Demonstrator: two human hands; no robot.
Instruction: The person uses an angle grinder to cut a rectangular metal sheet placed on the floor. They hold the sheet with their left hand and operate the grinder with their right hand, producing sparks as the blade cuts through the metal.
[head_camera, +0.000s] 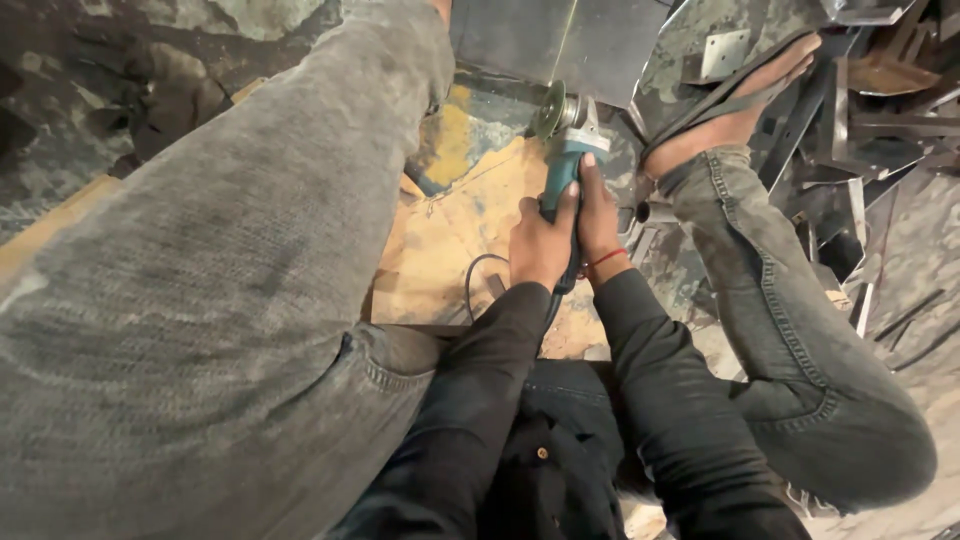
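A teal angle grinder (566, 158) with a round disc at its far end points away from me, toward a grey metal sheet (560, 45). My left hand (541, 243) grips the rear of its body. My right hand (598, 215), with a red thread on the wrist, wraps the body from the right side. The disc sits close to the sheet's lower edge; contact cannot be told. A black cord runs back from the tool between my arms.
My left leg in grey jeans (220, 270) fills the left half. My right foot in a sandal (735, 95) rests on scrap metal pieces (870, 110) at the right. A worn wooden board (450, 260) lies under the tool.
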